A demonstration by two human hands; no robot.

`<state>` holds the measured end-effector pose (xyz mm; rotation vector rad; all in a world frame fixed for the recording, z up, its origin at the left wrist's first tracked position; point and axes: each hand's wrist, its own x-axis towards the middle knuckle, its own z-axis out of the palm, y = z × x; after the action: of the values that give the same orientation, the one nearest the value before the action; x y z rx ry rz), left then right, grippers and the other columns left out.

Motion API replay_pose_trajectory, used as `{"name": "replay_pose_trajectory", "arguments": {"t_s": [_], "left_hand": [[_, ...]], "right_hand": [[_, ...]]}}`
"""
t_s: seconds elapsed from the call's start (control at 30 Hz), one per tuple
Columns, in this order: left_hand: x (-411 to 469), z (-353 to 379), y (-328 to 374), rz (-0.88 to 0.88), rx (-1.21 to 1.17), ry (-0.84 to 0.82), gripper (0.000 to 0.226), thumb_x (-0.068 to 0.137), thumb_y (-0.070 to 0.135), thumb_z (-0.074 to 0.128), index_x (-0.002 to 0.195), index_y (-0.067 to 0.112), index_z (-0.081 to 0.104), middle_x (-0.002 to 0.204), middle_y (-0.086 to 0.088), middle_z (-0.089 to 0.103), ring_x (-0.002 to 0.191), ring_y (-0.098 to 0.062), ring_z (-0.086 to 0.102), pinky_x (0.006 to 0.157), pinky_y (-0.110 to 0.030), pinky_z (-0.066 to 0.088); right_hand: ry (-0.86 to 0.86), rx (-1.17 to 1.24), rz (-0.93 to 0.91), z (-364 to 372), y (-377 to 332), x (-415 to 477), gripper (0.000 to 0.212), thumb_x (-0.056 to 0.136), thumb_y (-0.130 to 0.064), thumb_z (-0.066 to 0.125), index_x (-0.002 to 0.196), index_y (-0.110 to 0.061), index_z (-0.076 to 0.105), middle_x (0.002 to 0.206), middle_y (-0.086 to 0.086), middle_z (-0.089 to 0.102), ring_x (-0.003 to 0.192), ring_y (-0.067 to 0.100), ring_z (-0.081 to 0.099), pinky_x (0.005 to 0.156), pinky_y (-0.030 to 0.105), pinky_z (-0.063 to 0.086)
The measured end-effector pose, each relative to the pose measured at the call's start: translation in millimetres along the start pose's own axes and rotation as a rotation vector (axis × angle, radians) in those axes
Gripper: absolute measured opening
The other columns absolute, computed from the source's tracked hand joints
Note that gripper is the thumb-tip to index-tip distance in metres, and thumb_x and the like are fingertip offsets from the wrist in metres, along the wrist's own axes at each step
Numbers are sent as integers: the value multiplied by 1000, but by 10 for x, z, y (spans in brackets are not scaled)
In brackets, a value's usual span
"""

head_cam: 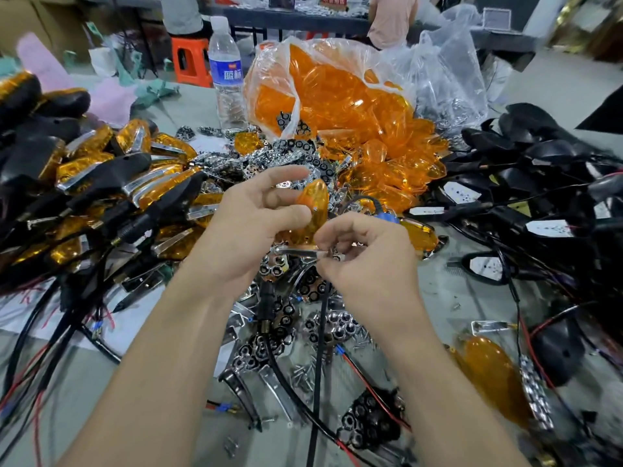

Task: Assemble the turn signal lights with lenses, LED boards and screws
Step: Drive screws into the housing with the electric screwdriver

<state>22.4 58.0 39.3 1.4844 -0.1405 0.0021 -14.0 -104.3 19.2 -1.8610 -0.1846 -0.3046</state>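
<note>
amber lens (315, 203) pinched in left hand (249, 230) (its base hidden); right hand (367, 261) pinches a chrome strip (300, 252), fingertips blurred

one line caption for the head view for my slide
Left hand holds an amber lens while the right hand pinches a chrome strip beneath it.

Worktable (438, 291) with a grey-green top, viewed from above. Behind it, an orange plastic stool (190, 60) stands before a long dark bench (296, 20), where two persons are seen only as torsos, one in grey (182, 11) and one in pink (392, 18). Brown cardboard boxes (40, 18) occupy the upper left. Pale floor (569, 82) lies at right, beside a gilt frame (580, 25), possibly a doorway. Lighting is even and diffuse.
</note>
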Motion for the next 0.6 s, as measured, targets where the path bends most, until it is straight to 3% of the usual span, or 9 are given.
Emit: {"name": "replay_pose_trajectory", "arguments": {"t_s": [0.13,0.23,0.4,0.6], "left_hand": [[-10,70,5,-44,-58,105,34,88,-11,67,108,16,74,87,0,80,78,-14,76,67,-23,59],[-16,103,11,-105,-101,162,26,89,-10,66,106,8,73,90,-6,81,81,-19,78,69,-26,62],[-46,158,22,-134,-113,154,20,93,-9,63,103,7,69,86,-7,80,76,-18,77,65,-24,61],[-80,221,28,-121,-104,112,22,90,-8,68,106,7,69,85,-6,80,70,-13,75,59,-21,58]], "right_hand": [[51,-198,-29,-99,30,7,42,78,12,68,87,-27,81,74,-13,68,70,4,61,65,19,51],[83,-84,45,-182,61,57,45,76,10,72,87,-32,84,70,-19,69,65,0,59,63,17,48],[51,171,139,-191,71,72,42,68,1,80,93,-33,84,72,-10,67,65,12,58,66,32,52],[163,162,112,-113,68,63,49,72,-8,79,109,-39,80,74,-17,67,66,8,60,68,25,51]]}}
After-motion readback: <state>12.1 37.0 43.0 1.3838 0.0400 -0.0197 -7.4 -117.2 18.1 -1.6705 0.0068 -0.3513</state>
